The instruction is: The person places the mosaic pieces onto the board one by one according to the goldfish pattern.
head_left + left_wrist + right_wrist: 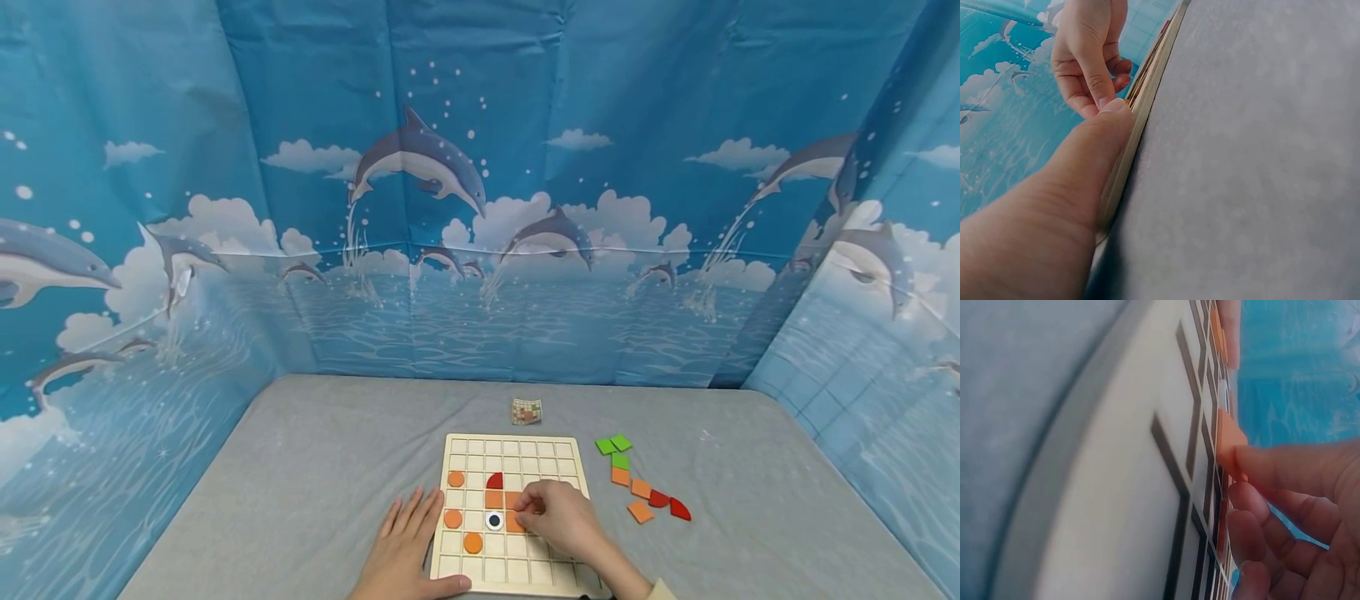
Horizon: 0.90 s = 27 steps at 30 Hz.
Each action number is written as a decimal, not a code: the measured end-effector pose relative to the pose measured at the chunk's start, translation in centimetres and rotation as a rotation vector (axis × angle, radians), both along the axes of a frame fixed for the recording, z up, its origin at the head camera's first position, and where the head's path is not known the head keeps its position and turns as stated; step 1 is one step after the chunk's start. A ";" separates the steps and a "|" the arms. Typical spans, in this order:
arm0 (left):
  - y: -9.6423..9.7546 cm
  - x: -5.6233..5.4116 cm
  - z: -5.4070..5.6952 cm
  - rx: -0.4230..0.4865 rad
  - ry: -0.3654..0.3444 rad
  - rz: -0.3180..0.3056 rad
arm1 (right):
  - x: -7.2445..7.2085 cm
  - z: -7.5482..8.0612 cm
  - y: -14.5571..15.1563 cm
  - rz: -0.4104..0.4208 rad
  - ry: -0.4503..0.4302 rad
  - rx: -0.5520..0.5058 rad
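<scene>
A pale wooden grid board (pixel 455 572) lies on the grey table. Thumb and fingers of my right hand (pixel 558 517) pinch an orange square tile (pixel 1230 440), which sits at a cell right of the eye tile (pixel 494 521), white with a black centre. Flat along the board's left edge rests my left hand (pixel 405 542), fingers spread, its thumb (pixel 1107 125) over the board's rim. Other pieces in the grid are a red quarter-round tile (pixel 495 480), an orange square (pixel 493 499) and orange discs (pixel 453 518). Another orange square (pixel 512 499) is partly covered by my right fingers.
Right of the board lie loose green tiles (pixel 620 460), orange squares (pixel 641 512) and red quarter-round tiles (pixel 680 509). A small patterned picture card (pixel 527 412) lies behind the board. A blue dolphin-print curtain (pixel 465 325) hangs around the table's back and sides.
</scene>
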<state>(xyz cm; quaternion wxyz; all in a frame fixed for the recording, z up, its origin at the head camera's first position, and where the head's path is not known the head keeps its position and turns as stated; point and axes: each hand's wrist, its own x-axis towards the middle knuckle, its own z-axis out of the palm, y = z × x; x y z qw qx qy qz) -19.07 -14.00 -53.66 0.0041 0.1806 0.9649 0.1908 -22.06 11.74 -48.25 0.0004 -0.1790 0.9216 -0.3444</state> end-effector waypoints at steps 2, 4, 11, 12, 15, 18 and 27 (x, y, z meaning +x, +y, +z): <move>0.0 0.0 0.0 -0.001 0.001 0.001 | 0.0 0.0 0.0 -0.001 0.002 -0.002; 0.1 0.1 0.0 -0.003 -0.001 0.006 | 0.1 0.0 0.1 -0.004 0.001 -0.005; 0.2 0.1 0.0 -0.009 -0.008 0.010 | 0.4 0.0 0.5 0.009 -0.006 -0.022; 0.2 0.1 0.0 -0.008 -0.009 0.009 | 0.5 0.0 0.6 0.009 -0.005 -0.027; 0.2 0.1 0.0 -0.001 -0.012 0.005 | 0.6 0.0 1.0 -0.002 -0.009 -0.043; 0.1 0.1 0.1 0.004 -0.011 0.000 | 0.7 0.1 1.6 -0.022 -0.016 -0.057; 0.0 0.2 0.4 -0.001 -0.004 -0.014 | 0.8 0.9 4.4 -0.144 -0.067 -0.083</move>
